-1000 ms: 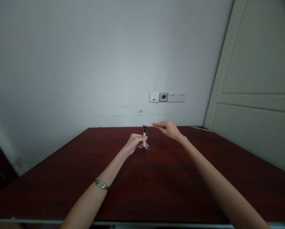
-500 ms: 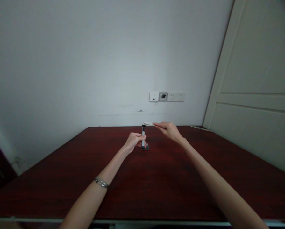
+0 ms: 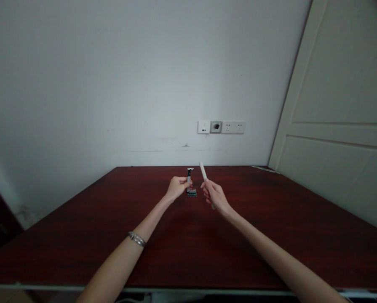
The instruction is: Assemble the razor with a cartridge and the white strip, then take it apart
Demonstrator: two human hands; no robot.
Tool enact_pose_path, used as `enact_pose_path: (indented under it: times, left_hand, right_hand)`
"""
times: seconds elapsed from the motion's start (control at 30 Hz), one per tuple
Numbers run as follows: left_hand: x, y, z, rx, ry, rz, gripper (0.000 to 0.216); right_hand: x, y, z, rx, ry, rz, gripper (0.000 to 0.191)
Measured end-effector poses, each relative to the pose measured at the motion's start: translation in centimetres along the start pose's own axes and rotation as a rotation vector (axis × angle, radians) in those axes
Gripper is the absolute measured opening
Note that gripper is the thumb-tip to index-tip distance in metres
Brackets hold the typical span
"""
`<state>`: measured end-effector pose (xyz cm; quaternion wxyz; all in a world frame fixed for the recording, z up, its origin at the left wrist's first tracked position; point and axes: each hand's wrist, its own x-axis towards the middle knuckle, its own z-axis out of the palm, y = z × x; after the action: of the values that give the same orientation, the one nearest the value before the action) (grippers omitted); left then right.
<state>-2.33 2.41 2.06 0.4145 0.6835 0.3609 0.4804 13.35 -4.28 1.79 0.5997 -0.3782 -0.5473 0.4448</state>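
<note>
My left hand (image 3: 177, 187) is closed around the grey post of a small stand (image 3: 188, 179). This stand has a black upper section, a short T-shaped top and a dark, squarish base resting on the table. To its right, my right hand (image 3: 216, 195) is wrapped around a slim, white, bar-like thing (image 3: 203, 170), whose kind I cannot make out. The white bar tilts up and away, apart from the stand, with its middle hidden by my fingers and a bit of its lower end showing beneath them.
A dark red wooden table (image 3: 112, 219) stretches back to a pale wall (image 3: 144, 84). Sockets and a switch plate (image 3: 228, 127) are set low in the wall. At the right stands a white panelled door (image 3: 340, 105). A thin flat strip (image 3: 266, 169) lies near the back right corner.
My right hand has drawn the white bar back and down from the stand's top, turning it from nearly level to steeply upright. My left hand keeps its hold; the stand's top sits slightly lower.
</note>
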Motion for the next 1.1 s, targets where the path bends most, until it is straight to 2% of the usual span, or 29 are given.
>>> enact_pose_path:
  times: [0.2, 0.37, 0.57, 0.77, 0.93, 1.1]
  left_hand:
    - [-0.2, 0.0, 0.1, 0.062, 0.005, 0.084, 0.027]
    - [-0.1, -0.5, 0.0, 0.023, -0.005, 0.046, 0.026]
    - [-0.1, -0.4, 0.0, 0.064, -0.023, 0.073, 0.026]
    - [0.1, -0.7, -0.3, 0.041, -0.030, 0.069, 0.025]
    - [0.3, -1.0, -0.3, 0.068, -0.064, 0.105, 0.025]
    - [0.2, -0.7, -0.4, 0.109, -0.022, 0.086, 0.024]
  right_hand:
    - [-0.2, 1.1, 1.8, 0.131, -0.082, 0.044, 0.042]
    - [-0.9, 2.3, 1.9, 0.150, -0.064, 0.117, 0.043]
    - [-0.4, 1.3, 2.2, 0.186, -0.058, 0.080, 0.043]
    - [-1.0, 1.8, 2.3, 0.180, -0.056, 0.112, 0.044]
    - [-0.6, 1.2, 2.3, 0.174, -0.057, 0.084, 0.044]
    - [-1.8, 1.9, 2.4, 0.126, -0.041, 0.114, 0.045]
